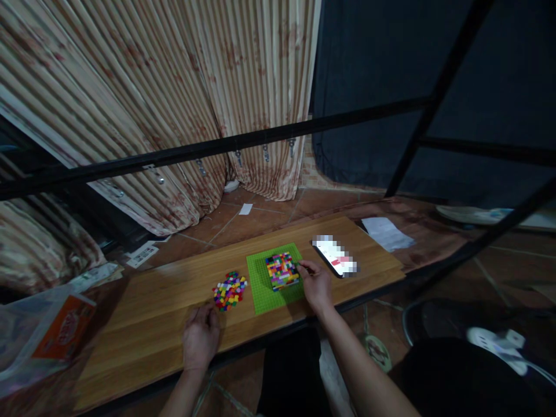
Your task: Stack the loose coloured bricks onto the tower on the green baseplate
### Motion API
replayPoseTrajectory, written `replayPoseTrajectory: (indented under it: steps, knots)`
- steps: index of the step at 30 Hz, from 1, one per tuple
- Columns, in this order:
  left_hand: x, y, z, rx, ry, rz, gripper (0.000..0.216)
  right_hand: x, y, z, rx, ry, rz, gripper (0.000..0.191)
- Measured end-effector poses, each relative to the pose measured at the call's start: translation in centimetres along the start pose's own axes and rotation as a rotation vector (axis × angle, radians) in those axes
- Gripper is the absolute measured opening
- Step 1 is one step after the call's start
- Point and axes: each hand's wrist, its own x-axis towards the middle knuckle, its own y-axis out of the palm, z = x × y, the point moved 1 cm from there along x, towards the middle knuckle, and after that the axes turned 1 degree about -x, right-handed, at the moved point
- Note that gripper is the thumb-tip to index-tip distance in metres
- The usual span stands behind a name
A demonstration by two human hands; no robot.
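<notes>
A multicoloured block of stacked toy bricks (283, 271) stands on a green studded baseplate (260, 298). My right hand (317, 286) is at the block's right edge, thumb and forefinger pinched together. Whatever may be between those fingertips is too small to make out. Left of the baseplate lies a loose pile of small bricks (230, 291) in many colours. My left hand (201, 337) rests on the wooden table just in front and to the left of this pile, its fingers curled in. Its fingertips are hidden, so anything in them cannot be seen.
A phone (336, 256) with a lit screen lies right of the baseplate on the wooden tabletop (160, 307). A clear plastic box (26, 336) with an orange label stands at the left. Papers (386, 233) lie beyond the right end. A black metal bar (260, 139) crosses ahead, before curtains.
</notes>
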Motion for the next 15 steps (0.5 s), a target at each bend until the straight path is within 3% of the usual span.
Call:
replayPoseTrajectory:
  steps: [15]
  knots:
    - [-0.21, 0.20, 0.08, -0.010, -0.001, -0.019, 0.026, 0.85, 0.70, -0.67, -0.031, -0.015, 0.110, 0.026]
